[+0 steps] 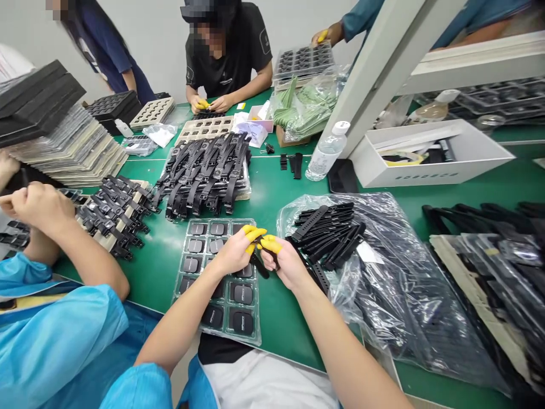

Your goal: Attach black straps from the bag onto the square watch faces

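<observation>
My left hand (235,251) and my right hand (286,260), both with yellow finger covers, meet over the right edge of a clear plastic tray (256,335). Pinched between their fingertips is a black watch strap (259,267), one end hanging down; whether a watch body is attached is hidden by the fingers. Square black watch bodies (242,293) with pale lettering sit in the tray's compartments below my left hand. Right of my right hand, a pile of black watch straps (326,233) lies on a clear plastic bag (400,272).
Strapped watches (204,170) lie stacked on trays ahead, and more (113,216) lie to the left. A co-worker's hand (40,207) is raised at left; another person sits opposite. A water bottle (327,152), phone (343,176) and white box (438,165) stand ahead right, beside a white post (383,74).
</observation>
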`<action>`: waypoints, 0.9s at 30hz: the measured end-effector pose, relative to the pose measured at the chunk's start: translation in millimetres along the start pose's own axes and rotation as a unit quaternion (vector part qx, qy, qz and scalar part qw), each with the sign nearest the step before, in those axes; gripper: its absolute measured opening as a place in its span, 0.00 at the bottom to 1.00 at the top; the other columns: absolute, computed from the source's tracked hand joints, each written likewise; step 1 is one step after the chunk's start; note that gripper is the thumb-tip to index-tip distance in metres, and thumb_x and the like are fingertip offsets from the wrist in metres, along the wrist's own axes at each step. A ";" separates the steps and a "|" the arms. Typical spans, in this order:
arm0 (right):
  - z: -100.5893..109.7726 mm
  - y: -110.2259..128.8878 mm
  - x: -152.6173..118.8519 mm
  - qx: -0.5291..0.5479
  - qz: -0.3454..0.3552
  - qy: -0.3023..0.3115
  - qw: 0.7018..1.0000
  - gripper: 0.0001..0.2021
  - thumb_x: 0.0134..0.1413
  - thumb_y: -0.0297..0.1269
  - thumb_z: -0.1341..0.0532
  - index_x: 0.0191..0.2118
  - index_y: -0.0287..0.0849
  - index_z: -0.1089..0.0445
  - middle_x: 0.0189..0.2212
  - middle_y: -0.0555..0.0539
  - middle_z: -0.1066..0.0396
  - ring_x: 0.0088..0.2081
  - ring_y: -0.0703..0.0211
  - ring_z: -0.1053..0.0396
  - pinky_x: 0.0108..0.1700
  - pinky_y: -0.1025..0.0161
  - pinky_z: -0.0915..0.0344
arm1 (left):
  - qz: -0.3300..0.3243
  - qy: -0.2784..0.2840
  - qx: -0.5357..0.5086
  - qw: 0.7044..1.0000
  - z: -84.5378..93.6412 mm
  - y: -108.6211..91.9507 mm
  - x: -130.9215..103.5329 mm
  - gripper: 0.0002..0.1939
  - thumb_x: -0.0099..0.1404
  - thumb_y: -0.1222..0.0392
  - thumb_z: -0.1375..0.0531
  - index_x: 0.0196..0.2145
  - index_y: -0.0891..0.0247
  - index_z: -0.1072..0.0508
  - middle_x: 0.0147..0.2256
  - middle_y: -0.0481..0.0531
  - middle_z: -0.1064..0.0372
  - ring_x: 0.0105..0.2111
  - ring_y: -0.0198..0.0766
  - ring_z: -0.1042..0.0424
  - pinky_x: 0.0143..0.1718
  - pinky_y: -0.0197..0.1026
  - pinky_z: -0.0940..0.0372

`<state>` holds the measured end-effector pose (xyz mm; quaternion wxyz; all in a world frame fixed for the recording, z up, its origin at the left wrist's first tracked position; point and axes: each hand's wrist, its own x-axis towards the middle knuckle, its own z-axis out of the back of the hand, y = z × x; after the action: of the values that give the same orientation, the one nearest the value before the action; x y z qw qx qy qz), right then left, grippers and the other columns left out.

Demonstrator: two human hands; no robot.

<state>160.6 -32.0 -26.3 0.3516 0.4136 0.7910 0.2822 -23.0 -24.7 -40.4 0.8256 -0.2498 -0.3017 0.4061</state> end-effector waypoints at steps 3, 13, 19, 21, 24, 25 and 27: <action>-1.0 0.3 -0.2 -0.019 0.005 -0.011 1.000 0.18 0.47 0.49 0.28 0.29 0.44 0.35 0.14 0.59 0.42 0.16 0.70 0.52 0.20 0.68 0.52 | -0.014 0.024 -0.017 0.999 5.9 -2.2 0.0 0.26 0.75 0.65 0.51 0.68 0.60 0.37 0.59 0.61 0.33 0.61 0.47 0.31 0.64 0.53 0.33; 3.9 -8.6 4.9 -0.060 0.006 -0.025 0.998 0.17 0.48 0.48 0.31 0.29 0.45 0.38 0.14 0.60 0.45 0.16 0.71 0.52 0.19 0.69 0.55 | -0.020 0.057 0.155 0.986 6.1 -4.1 3.0 0.23 0.70 0.64 0.46 0.61 0.66 0.31 0.53 0.65 0.30 0.55 0.52 0.28 0.57 0.55 0.28; 6.6 -6.0 7.5 -0.066 -0.005 -0.024 0.998 0.15 0.48 0.45 0.32 0.28 0.45 0.37 0.14 0.60 0.46 0.16 0.71 0.53 0.19 0.69 0.56 | -0.019 0.076 0.163 0.983 10.6 -4.5 4.2 0.22 0.72 0.64 0.49 0.62 0.67 0.31 0.53 0.64 0.29 0.54 0.50 0.27 0.56 0.54 0.27; 7.1 -5.2 8.0 -0.064 -0.009 -0.019 0.998 0.14 0.49 0.45 0.32 0.28 0.45 0.37 0.14 0.60 0.45 0.16 0.70 0.53 0.19 0.69 0.55 | -0.026 0.075 0.143 0.986 11.6 -4.0 4.0 0.23 0.73 0.64 0.51 0.63 0.65 0.33 0.54 0.63 0.30 0.54 0.48 0.27 0.57 0.52 0.28; 7.5 -4.7 8.3 -0.076 -0.009 -0.020 0.997 0.13 0.50 0.43 0.33 0.28 0.45 0.37 0.14 0.60 0.45 0.16 0.70 0.53 0.19 0.69 0.56 | -0.019 0.076 0.147 0.986 10.7 -3.2 4.2 0.23 0.72 0.64 0.49 0.63 0.64 0.32 0.55 0.62 0.30 0.55 0.48 0.28 0.57 0.52 0.28; 7.5 -4.3 8.1 -0.075 -0.011 -0.022 0.997 0.13 0.50 0.42 0.33 0.28 0.45 0.38 0.14 0.60 0.45 0.16 0.70 0.53 0.19 0.69 0.56 | -0.012 0.078 0.154 0.985 10.2 -3.1 4.5 0.23 0.72 0.64 0.48 0.62 0.64 0.32 0.54 0.62 0.30 0.54 0.49 0.27 0.57 0.52 0.28; 7.0 -3.0 7.2 -0.051 -0.025 -0.018 0.998 0.13 0.49 0.41 0.33 0.28 0.45 0.39 0.14 0.60 0.46 0.16 0.70 0.54 0.19 0.69 0.57 | -0.004 0.080 0.153 0.985 9.5 -3.5 5.7 0.23 0.71 0.65 0.47 0.62 0.64 0.31 0.54 0.62 0.29 0.54 0.48 0.27 0.57 0.51 0.28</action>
<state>161.9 -26.3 -35.0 0.3935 0.3804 0.7791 0.3057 -25.1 -20.3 -29.9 0.8773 -0.1506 -0.1699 0.4228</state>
